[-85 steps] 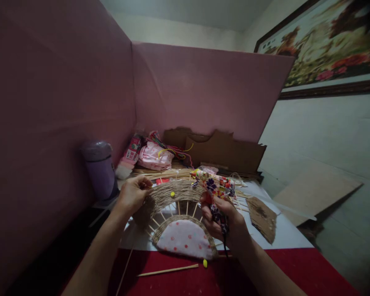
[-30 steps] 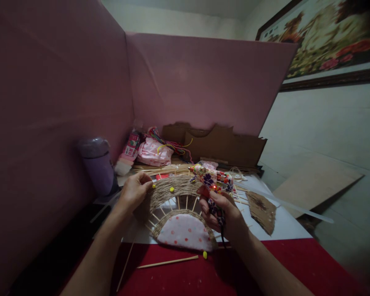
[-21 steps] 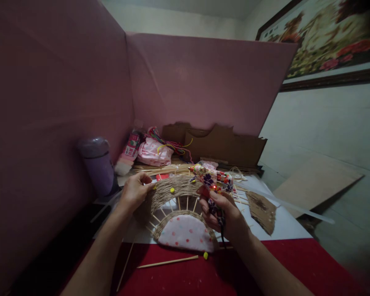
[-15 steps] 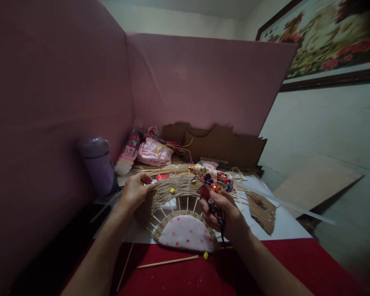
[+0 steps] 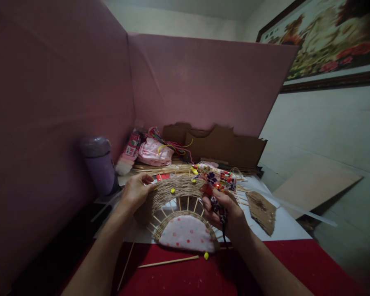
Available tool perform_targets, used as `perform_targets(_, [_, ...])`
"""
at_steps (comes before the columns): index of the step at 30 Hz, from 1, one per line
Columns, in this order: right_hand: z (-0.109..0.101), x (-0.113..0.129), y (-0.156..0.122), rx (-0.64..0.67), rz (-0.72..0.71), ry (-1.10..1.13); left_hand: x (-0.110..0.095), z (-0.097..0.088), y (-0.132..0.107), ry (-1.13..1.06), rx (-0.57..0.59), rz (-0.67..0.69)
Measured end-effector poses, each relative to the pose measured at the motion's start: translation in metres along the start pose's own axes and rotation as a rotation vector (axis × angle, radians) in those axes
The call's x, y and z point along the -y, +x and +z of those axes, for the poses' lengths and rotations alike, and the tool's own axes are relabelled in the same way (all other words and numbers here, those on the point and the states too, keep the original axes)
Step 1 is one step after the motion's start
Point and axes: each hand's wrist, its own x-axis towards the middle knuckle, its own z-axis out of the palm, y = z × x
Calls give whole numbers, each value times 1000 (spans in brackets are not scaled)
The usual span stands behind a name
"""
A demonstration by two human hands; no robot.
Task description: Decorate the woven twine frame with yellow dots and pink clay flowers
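Observation:
A half-round woven fan piece [image 5: 175,193] of twine on wooden sticks lies in front of me, with a pink dotted fabric centre [image 5: 185,236]. My left hand [image 5: 135,193] pinches its left upper rim, fingers closed. My right hand [image 5: 223,213] grips a glue gun [image 5: 216,181] wrapped in flowered fabric, its red light lit and its nozzle over the woven rim. Small yellow beads [image 5: 172,190] sit on the twine band; another yellow bead [image 5: 206,255] lies on the red cloth.
A loose wooden stick [image 5: 168,261] lies on the red cloth [image 5: 265,267]. A purple cup [image 5: 99,164] stands at left. A bundle of sticks [image 5: 160,169], pink fabric [image 5: 154,154] and cardboard [image 5: 225,150] sit at the back against pink panels. A brown woven scrap [image 5: 260,211] lies right.
The glue gun in my right hand has shifted slightly right and down along the rim. My left hand stays pinched on the left rim. The view moved a little.

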Motion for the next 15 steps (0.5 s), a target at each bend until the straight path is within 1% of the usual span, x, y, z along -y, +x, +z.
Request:
perform_targets(2, [-1,2,0,-4,11,14,-3,-2,-1,68,-8,-15])
perform_targets(4, [-3,3,1,-6,24,36,-8,-6,-4,146,-77,-18])
perform_targets(5, [-3,4,1,-8,23,45,-11,-7,-6,186,-141,6])
perform_targets(7, [-4,4,3,-13,9,52,-18,-10,-9,243,-281,105])
perform_targets(8, [-4,5,4,-16,0,51,-21,-10,-11,249,-326,147])
perform_targets(9, [-4,5,4,-18,-7,49,-25,-8,-13,238,-345,177])
perform_targets(10, [-4,6,5,-20,-10,49,-29,-5,-16,213,-326,199])
perform_targets(11, [-4,6,6,-22,-13,48,-33,-1,-19,183,-262,222])
perform_targets(12, [-4,7,6,-21,-19,45,-39,4,-25,150,-155,255])
perform_targets(13, [-4,8,6,-22,-26,41,-45,9,-31,124,-1,307])
perform_targets(14, [-4,8,6,-23,-33,36,-52,15,-39,122,198,370])
perform_targets(15, [-5,9,7,-26,-38,30,-60,22,-49,141,350,420])
